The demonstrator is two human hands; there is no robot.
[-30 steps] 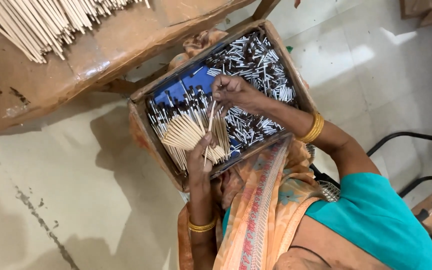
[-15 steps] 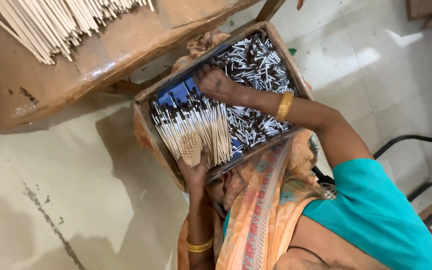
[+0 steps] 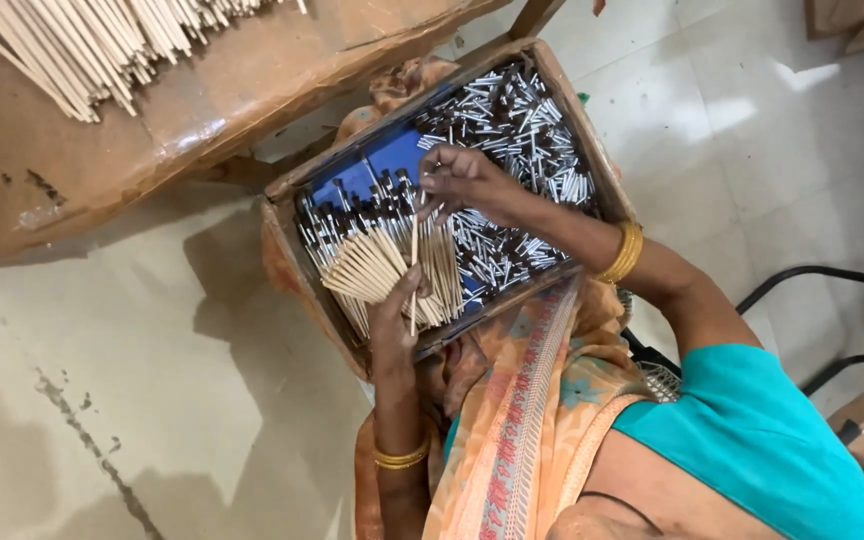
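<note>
A cardboard box (image 3: pixel 592 150) on my lap holds several small dark and silver caps (image 3: pixel 522 110) over a blue lining. My left hand (image 3: pixel 392 320) grips a fanned bundle of thin wooden sticks (image 3: pixel 372 270), many tipped with caps, over the box's near left corner. My right hand (image 3: pixel 462 180) reaches in from the right, above the fan. Its fingertips pinch the capped top of a single stick (image 3: pixel 413 265) that stands upright in front of the bundle. Gold bangles are on both wrists.
A brown wooden bench (image 3: pixel 202 110) at the upper left carries a pile of bare wooden sticks (image 3: pixel 122 30). Pale floor tiles (image 3: pixel 102 400) lie to the left and upper right. A dark metal chair frame (image 3: pixel 832 280) sits at the right.
My right hand has come back from the far part of the box to the top of the fan. The left hand has shifted the bundle slightly, and one stick now stands apart.
</note>
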